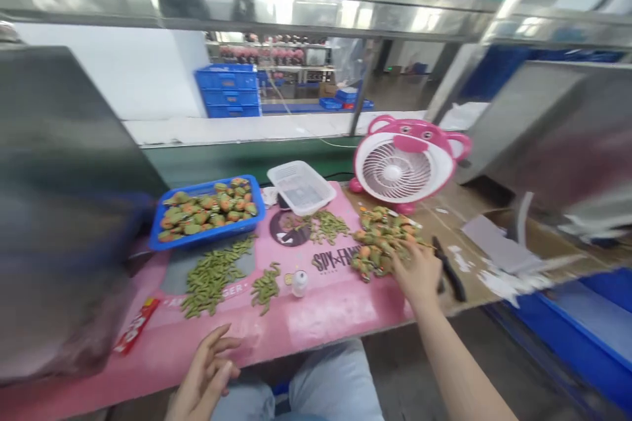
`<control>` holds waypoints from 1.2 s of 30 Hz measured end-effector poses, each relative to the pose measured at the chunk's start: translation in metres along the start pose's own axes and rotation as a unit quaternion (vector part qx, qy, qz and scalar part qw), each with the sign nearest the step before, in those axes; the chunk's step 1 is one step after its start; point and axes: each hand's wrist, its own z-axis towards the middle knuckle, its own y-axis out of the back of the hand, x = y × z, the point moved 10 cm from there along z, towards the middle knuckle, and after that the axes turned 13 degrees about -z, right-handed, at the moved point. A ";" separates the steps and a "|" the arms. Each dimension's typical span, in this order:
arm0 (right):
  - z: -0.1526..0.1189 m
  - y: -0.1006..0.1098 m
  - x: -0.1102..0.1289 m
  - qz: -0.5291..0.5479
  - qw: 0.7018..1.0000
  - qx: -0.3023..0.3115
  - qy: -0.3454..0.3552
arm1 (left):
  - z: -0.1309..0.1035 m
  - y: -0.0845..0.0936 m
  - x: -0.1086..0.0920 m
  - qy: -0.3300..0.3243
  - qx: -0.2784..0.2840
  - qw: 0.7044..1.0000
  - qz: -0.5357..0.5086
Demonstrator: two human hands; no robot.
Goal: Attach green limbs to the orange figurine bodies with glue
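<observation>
My left hand (207, 371) hovers at the near edge of the pink mat (316, 322), fingers apart and holding nothing. On the right, my right hand (419, 273) reaches into a pile of small green-and-orange pieces (378, 237). Its fingers are stretched out at the pile's near right side, and the fingertips are partly hidden among the pieces. A blue tray (210, 235) at the back left holds more of these rounded pieces. Small green slender pieces (210, 283) lie spread in front of it, with a smaller heap (266, 286) beside a little white bottle (299, 283).
A clear plastic container (301, 187) stands at the back, near a pink bear-shaped fan (407, 161). A black-handled tool (450, 273) lies right of my right hand. A red tube-like packet (137, 325) is at left. Blue bins (582, 329) stand at right, below a metal shelf rail (296, 3).
</observation>
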 end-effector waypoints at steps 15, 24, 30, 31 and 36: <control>-0.128 -0.090 0.127 0.207 0.958 0.162 0.114 | 0.200 -0.036 -0.136 -0.187 -0.028 0.885 0.426; -0.132 -0.090 0.124 0.231 0.957 0.156 0.086 | 0.238 -0.050 -0.124 -0.126 -0.083 0.888 0.435; -0.132 -0.095 0.112 0.253 0.954 0.157 0.043 | 0.234 -0.043 -0.123 -0.124 -0.082 0.932 0.330; -0.131 -0.096 0.108 0.259 0.952 0.161 0.037 | 0.234 -0.042 -0.125 -0.124 -0.077 0.941 0.304; -0.126 -0.095 0.099 0.294 0.939 0.177 0.016 | 0.220 -0.041 -0.128 -0.119 -0.043 0.981 0.149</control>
